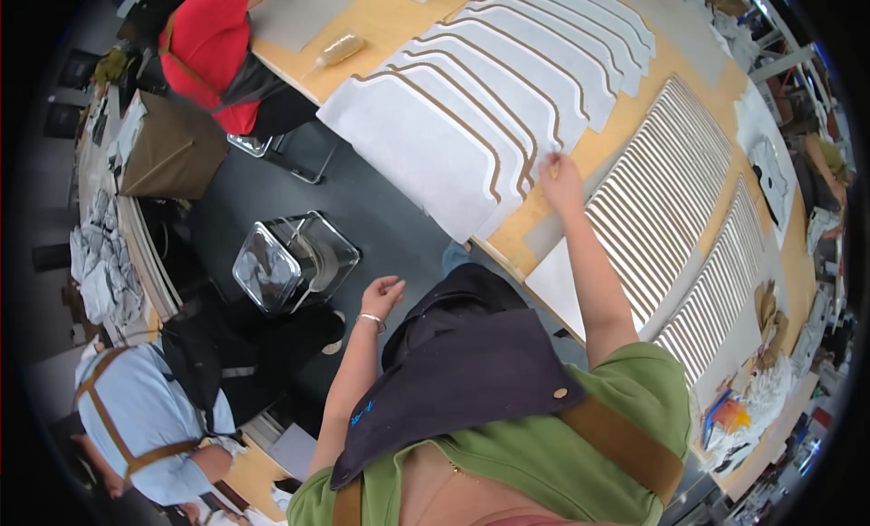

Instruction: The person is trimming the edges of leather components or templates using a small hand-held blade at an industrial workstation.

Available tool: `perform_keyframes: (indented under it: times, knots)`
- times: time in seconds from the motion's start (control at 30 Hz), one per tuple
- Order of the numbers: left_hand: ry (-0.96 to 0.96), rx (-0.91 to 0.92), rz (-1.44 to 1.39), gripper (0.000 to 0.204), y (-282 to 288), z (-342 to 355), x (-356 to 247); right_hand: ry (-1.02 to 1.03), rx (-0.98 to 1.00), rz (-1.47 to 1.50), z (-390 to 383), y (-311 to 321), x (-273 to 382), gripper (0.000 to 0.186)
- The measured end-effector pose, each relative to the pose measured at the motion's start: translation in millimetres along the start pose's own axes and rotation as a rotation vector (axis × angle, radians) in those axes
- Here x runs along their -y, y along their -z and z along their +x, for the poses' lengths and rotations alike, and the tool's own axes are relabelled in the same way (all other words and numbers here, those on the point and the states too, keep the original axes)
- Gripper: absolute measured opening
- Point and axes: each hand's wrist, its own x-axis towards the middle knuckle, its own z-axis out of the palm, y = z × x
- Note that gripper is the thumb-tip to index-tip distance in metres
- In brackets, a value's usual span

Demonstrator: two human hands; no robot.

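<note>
Head view: right hand was near-closed, fingertips bunched at the right edge of the overlapping white sheets on the wooden table; left hand was loosely curled off the table; any hold couldn't be told for either; brown-and-white strips lay just right of the sheets.

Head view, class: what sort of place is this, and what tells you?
Probably a workshop, perhaps for sewn or leather goods: overlapping pale sheets with brown edging, a nozzled bottle and a co-worker wearing brown straps suggest it.
</note>
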Motion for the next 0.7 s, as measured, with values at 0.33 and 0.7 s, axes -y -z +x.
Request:
perform_keyframes:
  times: [0.33,0.7]
  knots:
    - [0.429,0.41,-0.481,0.053,-81,74,-109,-0.57,0.178,-0.158,85,2,5,0.057]
    - [0.566,0.44,-0.635,0.049,-89,50,-147,-0.565,-0.009,0.314,23,-23,16,0.056]
